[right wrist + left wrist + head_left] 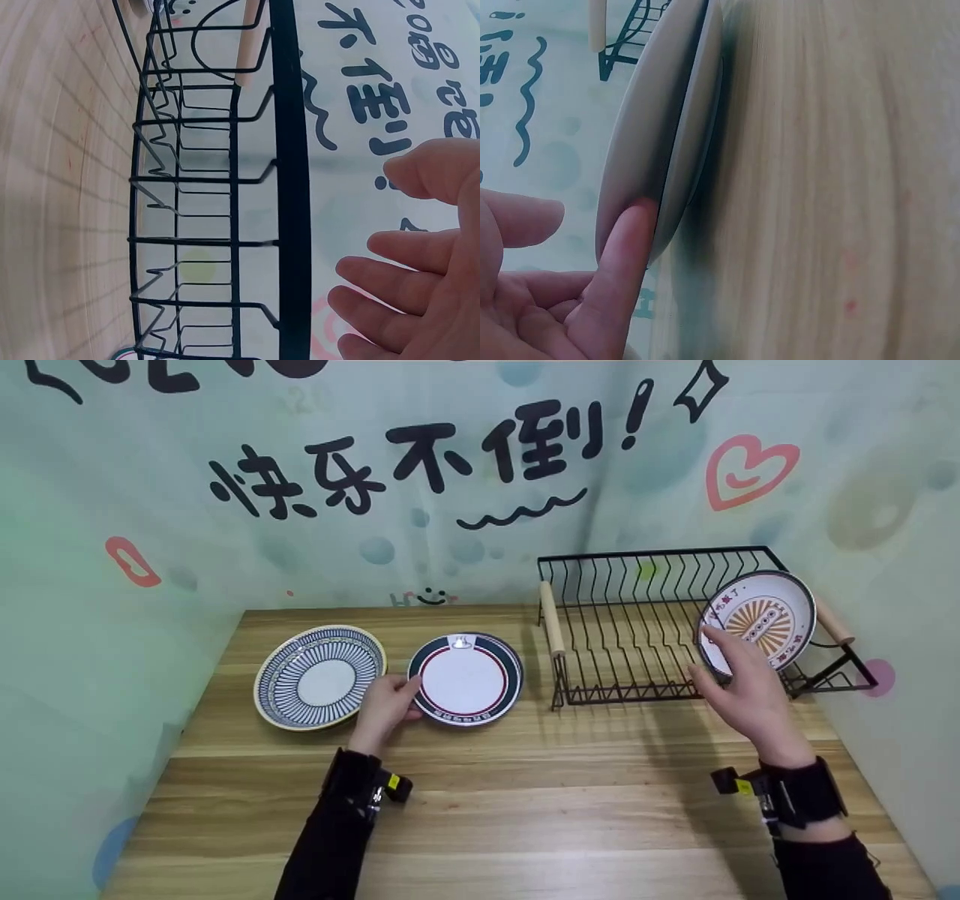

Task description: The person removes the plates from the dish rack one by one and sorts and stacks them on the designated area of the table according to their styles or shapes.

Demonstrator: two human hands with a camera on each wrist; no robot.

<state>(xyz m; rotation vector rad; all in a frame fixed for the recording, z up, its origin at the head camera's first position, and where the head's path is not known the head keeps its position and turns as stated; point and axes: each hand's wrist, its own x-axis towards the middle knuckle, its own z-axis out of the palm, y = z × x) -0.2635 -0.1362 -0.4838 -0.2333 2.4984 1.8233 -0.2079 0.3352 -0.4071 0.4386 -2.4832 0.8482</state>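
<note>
My left hand (386, 706) is at the left edge of a round white plate (463, 680) with a dark green rim band. In the left wrist view one finger (624, 251) touches the plate's pale outer side, while the thumb stands apart from it. A dark line crosses that side; I cannot tell whether a second plate lies underneath. At the right, a patterned white plate (757, 622) stands tilted in a black wire dish rack (622, 688). My right hand (742, 690) is in front of it, fingers spread and holding nothing in the right wrist view.
A blue-and-white striped plate (326, 678) with a yellow rim lies left of my left hand. The rack has wooden handles (552, 619) at its ends. Behind the wooden table (480, 817) hangs a printed backdrop (420, 547).
</note>
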